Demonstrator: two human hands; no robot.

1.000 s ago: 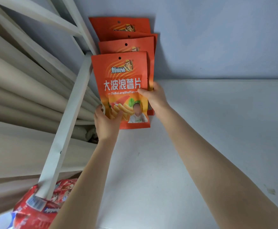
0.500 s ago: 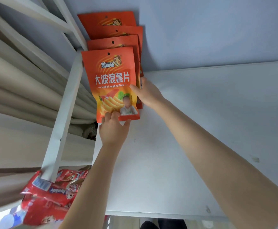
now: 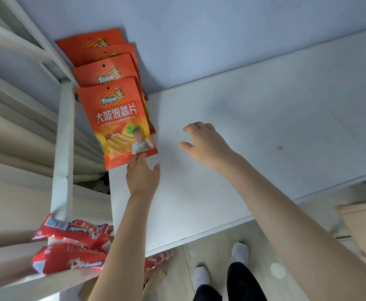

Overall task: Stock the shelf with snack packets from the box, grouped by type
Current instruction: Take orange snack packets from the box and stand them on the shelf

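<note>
The left hand [image 3: 143,177] is held open, its straight fingertips [image 3: 139,158] laid against the bottom edge of the front orange packet [image 3: 119,124]; nothing is gripped. The right hand [image 3: 207,144] is held apart to the right, fingers loosely curved and spread, with nothing in it, over the white shelf board [image 3: 253,131]. The front packet is stood upright at the board's left end. Three more orange packets [image 3: 105,71] are ranked behind it (each overlapped by the one in front), the rearmost close against the blue wall [image 3: 199,40]. The row is flanked on the left by a white frame post [image 3: 63,148] and beige curtain folds [image 3: 14,135]. Red packets [image 3: 71,257] are heaped on a lower level at bottom left. Two white shoes [image 3: 239,249] are seen on the floor below.
</note>
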